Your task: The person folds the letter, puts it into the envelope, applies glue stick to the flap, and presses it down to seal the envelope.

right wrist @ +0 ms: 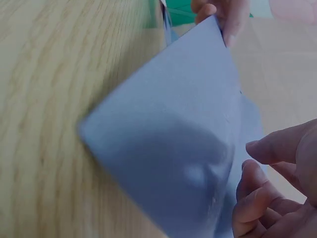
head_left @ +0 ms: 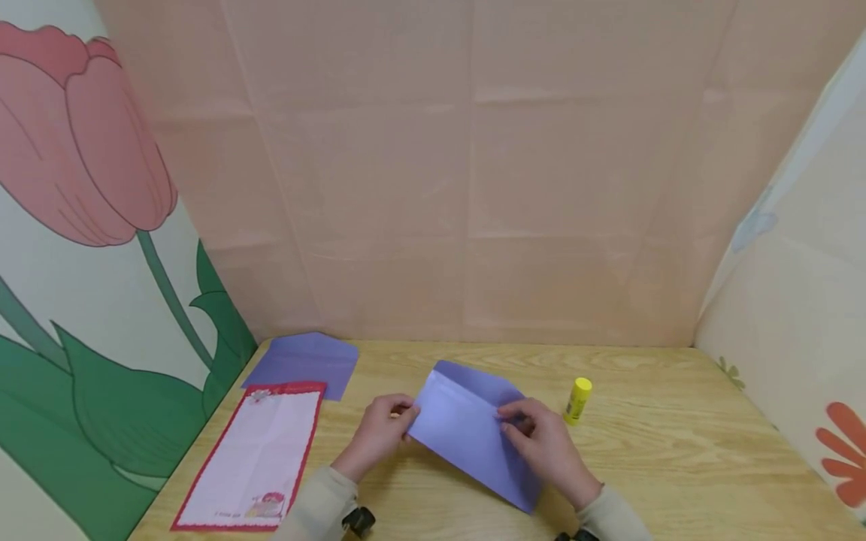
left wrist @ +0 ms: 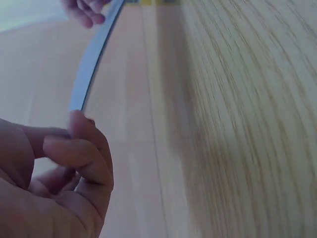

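Note:
A purple envelope [head_left: 456, 432] is held up at a slant over the wooden table, its flap [head_left: 483, 381] unfolded on the far side. My left hand [head_left: 382, 432] pinches its left end between thumb and fingers. In the left wrist view the envelope [left wrist: 91, 69] shows nearly edge-on beyond that hand [left wrist: 74, 178]. My right hand [head_left: 544, 443] is at the right end, fingertips by the flap's fold line. From the right wrist, thumb and forefinger of this hand [right wrist: 277, 188] stand slightly apart beside the flap, and the lower corner of the envelope [right wrist: 163, 114] points toward the tabletop.
A yellow glue stick [head_left: 578, 400] stands on the table [head_left: 676, 451] to the right of the right hand. At left lies a red-bordered sheet of letter paper [head_left: 253, 458], overlapping a second purple envelope [head_left: 307, 361] behind it. Cloth-covered walls [head_left: 467, 225] enclose the table.

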Available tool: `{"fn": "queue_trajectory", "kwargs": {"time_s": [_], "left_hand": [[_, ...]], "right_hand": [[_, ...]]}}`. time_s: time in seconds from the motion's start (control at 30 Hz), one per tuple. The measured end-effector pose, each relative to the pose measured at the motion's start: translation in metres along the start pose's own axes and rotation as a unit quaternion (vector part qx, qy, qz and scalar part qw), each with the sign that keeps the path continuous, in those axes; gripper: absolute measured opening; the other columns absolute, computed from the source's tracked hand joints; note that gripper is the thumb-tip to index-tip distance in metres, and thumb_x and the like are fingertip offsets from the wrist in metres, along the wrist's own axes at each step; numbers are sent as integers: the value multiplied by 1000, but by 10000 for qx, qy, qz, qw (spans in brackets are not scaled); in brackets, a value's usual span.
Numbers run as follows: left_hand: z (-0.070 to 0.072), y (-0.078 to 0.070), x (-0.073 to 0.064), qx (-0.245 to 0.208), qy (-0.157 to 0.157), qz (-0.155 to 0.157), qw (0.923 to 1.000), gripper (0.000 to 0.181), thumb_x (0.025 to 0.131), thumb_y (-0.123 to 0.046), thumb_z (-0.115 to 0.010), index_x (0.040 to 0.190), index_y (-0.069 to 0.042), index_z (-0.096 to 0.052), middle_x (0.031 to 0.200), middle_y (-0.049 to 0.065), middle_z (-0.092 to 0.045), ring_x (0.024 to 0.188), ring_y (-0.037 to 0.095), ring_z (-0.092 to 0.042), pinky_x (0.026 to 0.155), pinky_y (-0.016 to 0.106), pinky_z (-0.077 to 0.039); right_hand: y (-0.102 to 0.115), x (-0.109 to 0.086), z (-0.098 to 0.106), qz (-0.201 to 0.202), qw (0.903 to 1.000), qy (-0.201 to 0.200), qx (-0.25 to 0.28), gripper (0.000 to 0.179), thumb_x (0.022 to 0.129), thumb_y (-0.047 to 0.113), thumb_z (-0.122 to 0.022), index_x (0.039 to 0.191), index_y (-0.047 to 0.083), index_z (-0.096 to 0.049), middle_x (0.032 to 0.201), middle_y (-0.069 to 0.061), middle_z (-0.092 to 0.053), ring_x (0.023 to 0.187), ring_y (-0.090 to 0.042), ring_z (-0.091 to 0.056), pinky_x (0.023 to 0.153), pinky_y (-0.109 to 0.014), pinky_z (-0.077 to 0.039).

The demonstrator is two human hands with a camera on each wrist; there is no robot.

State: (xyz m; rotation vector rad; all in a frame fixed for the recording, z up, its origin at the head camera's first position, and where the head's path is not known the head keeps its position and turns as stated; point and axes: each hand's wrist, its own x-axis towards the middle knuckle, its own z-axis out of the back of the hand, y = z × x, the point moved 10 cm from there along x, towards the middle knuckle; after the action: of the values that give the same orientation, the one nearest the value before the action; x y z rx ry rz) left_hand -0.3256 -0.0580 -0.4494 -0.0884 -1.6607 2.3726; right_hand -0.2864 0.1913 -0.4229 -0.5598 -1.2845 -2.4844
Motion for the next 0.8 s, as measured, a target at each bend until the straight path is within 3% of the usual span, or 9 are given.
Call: {"fn": "queue_trajectory", "kwargs": {"time_s": [0.1, 0.2, 0.27, 0.33, 0.4, 0.53, 0.67, 0.8], "left_hand": [[6, 6, -2, -82, -177, 252, 9995, 21, 100, -12, -59, 107, 6, -66, 89, 11, -62, 59, 23, -65, 49, 37, -54], [11, 10, -3, -77, -317, 426, 9986, 21, 100, -12, -59, 107, 7, -64, 86, 12, -62, 57, 24, -66, 43, 33, -51], [13, 12, -5, 123, -368, 500, 9980, 19, 99, -12, -60, 101, 6, -64, 78, 11, -62, 56, 23, -66, 43, 32, -50], [14, 12, -6, 595, -399, 483, 9963, 16, 97, -13, -63, 92, 2, -65, 71, 8, -61, 54, 20, -62, 46, 31, -49], [14, 11, -7, 1212, -378, 431, 9910, 17, 94, -15, -67, 83, -2, -66, 67, 4, -60, 57, 16, -58, 50, 30, -47], [11, 10, -10, 2337, -273, 298, 9715, 24, 89, -21, -72, 69, -9, -64, 67, -2, -57, 61, 13, -50, 56, 30, -43], [6, 11, -14, 2811, -153, 355, 9589, 34, 85, -27, -75, 59, -14, -57, 62, -4, -53, 58, 13, -47, 52, 31, -38], [3, 11, -18, 3077, -88, 458, 9503, 45, 83, -31, -75, 51, -18, -47, 55, -6, -45, 52, 13, -42, 48, 32, -32]], "right_hand": [[-1, -1, 4, 4, 10000, -53, -58, 23, 77, -9, -76, 94, 7, -73, 86, -6, -67, 58, 0, -50, 50, -22, -45], [-6, -1, 3, -201, 9994, 162, -209, 20, 78, -6, -75, 93, 7, -73, 83, -5, -65, 55, -2, -48, 49, -22, -43], [-10, -2, 1, -351, 9974, 408, -481, 18, 79, -3, -76, 94, 6, -74, 83, -5, -65, 57, -5, -50, 52, -23, -45], [-14, -4, -2, -522, 9923, 672, -903, 17, 79, 2, -78, 95, 7, -74, 84, -3, -65, 63, -8, -54, 59, -27, -48], [-18, -6, -5, -669, 9843, 940, -1338, 19, 78, 8, -81, 95, 8, -74, 85, -3, -64, 70, -12, -57, 65, -32, -51], [-27, -12, -12, -1068, 9650, 1510, -1861, 22, 76, 16, -84, 94, 11, -73, 89, -5, -63, 80, -18, -60, 71, -40, -53], [-31, -15, -15, -1241, 9538, 1784, -2075, 23, 77, 19, -83, 96, 12, -73, 96, -7, -62, 83, -17, -59, 72, -42, -53], [-28, -16, -13, -1110, 9544, 1744, -2155, 25, 74, 18, -83, 96, 10, -74, 98, -7, -62, 84, -19, -60, 73, -43, -53]]}}
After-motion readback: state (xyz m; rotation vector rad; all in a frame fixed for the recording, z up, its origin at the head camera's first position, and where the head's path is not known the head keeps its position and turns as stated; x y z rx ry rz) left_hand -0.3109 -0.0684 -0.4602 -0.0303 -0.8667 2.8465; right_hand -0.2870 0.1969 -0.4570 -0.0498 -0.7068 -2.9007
